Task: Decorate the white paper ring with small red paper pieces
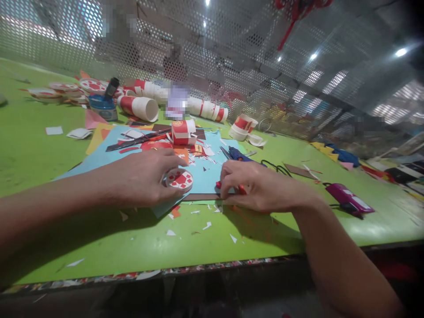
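Note:
My left hand is closed around the edge of a small round white disc with red patches on its face, held upright over blue paper. My right hand rests low at the paper's right front corner, its fingers curled. Bits of something red show beside those fingers, mostly hidden by them. Just behind the right hand lies a dark blue tool with a cord. A cut red-and-white paper cup stands on the blue paper among scraps.
Paper cups lie in a row at the back. A blue tub and several decorated discs are at the back left. To the right lies a purple device. Paper scraps litter the green table; a perforated screen stands behind.

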Demonstrator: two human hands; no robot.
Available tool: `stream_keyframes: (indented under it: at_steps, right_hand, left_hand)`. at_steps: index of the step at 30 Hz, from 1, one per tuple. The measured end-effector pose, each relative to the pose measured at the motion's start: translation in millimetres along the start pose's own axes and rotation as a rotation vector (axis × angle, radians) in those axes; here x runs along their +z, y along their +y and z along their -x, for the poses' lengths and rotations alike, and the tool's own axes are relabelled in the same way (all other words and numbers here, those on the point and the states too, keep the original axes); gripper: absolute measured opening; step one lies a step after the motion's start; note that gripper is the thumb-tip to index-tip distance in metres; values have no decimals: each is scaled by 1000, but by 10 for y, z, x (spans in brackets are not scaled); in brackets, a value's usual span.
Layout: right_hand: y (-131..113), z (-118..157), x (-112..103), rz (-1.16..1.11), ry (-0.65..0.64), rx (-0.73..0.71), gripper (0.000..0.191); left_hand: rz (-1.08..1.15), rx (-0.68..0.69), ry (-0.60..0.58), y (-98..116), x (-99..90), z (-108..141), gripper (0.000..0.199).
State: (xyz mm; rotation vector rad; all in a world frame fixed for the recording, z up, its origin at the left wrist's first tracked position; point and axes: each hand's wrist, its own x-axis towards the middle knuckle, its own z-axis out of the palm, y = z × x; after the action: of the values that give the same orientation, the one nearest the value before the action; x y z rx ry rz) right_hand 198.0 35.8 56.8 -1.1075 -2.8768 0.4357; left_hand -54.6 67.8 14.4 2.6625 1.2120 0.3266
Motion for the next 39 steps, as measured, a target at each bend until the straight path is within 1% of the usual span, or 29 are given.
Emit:
stream_keyframes:
  at_steps: [4, 7, 14, 19, 22, 25, 30, 32, 35, 39]
  right_hand:
    - [-75, -55, 87, 55, -119, -20, 13]
    - [-80, -68, 106, 51, -140, -20, 13]
    - [-149, -72, 122, 71, -151, 2, 16]
    - [-90, -64, 87, 5, -161, -6, 15]
    - [-53, -42, 48, 3, -121, 10, 15]
    - [-64, -15, 42, 41, -116, 28, 16]
    - [-143, 29, 70, 91, -147, 78, 17]
    - [-174, 50, 77, 109, -160, 95, 18]
    - [-210, 86, 115, 175, -164, 86, 19]
    - [-243, 140, 224, 324, -113, 46, 14]
  left_hand:
    - [12, -6, -5, 4, -2, -10, 52]
    - [17, -11, -11, 2, -5, -21, 53]
    - [0, 15, -5, 9, -7, -12, 49]
    - [23, 19, 30, -19, 14, -15, 49]
    - [23, 3, 2, -28, 10, -25, 53]
    - [15, 0, -12, -19, -3, -29, 55]
    - [-8, 24, 17, 42, -31, 0, 42]
    - [-12, 28, 32, 66, -39, 14, 41]
    - [-18, 30, 36, 71, -40, 21, 42]
    - [-21, 34, 21, 24, -24, 4, 42]
